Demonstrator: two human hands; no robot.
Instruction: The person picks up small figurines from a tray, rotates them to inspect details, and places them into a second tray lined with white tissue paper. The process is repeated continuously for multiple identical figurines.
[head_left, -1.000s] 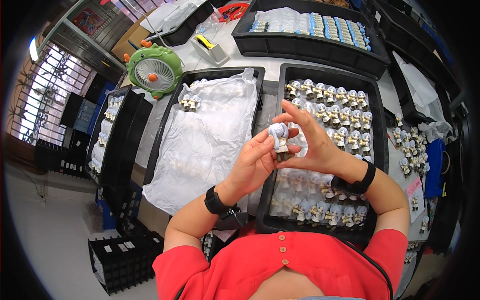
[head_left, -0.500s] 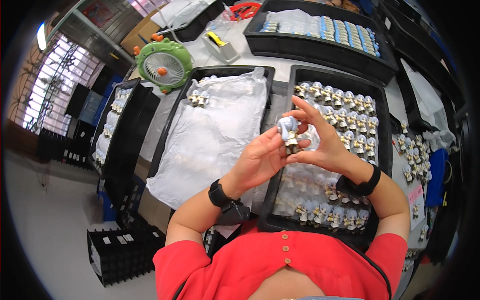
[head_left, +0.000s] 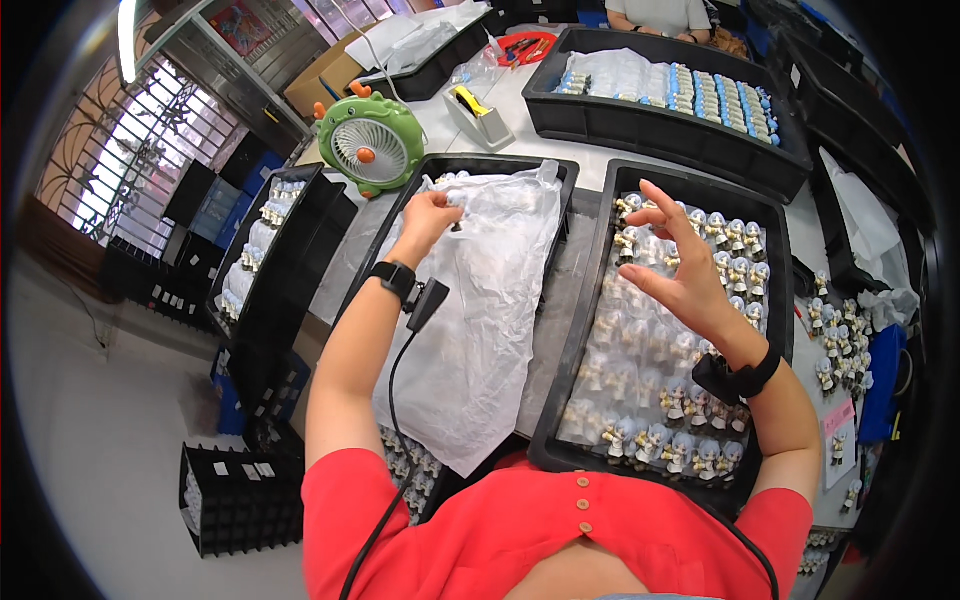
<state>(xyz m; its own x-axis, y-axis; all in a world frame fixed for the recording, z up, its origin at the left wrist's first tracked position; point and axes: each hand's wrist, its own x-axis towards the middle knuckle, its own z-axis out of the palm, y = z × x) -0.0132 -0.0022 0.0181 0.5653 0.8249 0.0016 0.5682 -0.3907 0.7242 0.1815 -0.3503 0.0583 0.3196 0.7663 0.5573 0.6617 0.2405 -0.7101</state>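
Note:
My left hand (head_left: 430,218) is closed on a small figurine (head_left: 457,226) over the upper left of the left black tray (head_left: 568,188). The fingers hide most of it; a dark bit shows below them. Crumpled white tissue sheet (head_left: 470,320) covers most of that tray, and more figurines show at its far edge. Above the right black tray (head_left: 572,350), my right hand (head_left: 680,265) is open and empty, thumb and fingers apart. Rows of pale-haired figurines (head_left: 675,450) in white and gold lie in this tray, some under a translucent sheet.
A green fan (head_left: 370,150) and a tape dispenser (head_left: 480,118) stand behind the left tray. Another black tray (head_left: 660,125) of figurines lies farther back, a person (head_left: 660,15) beyond it. Loose figurines (head_left: 840,340) cluster at right. A tilted tray (head_left: 290,260) stands at left.
My hands have parted. The left has carried the figurine from between them to the left tray's upper part; the right has let go and stays open over the right tray.

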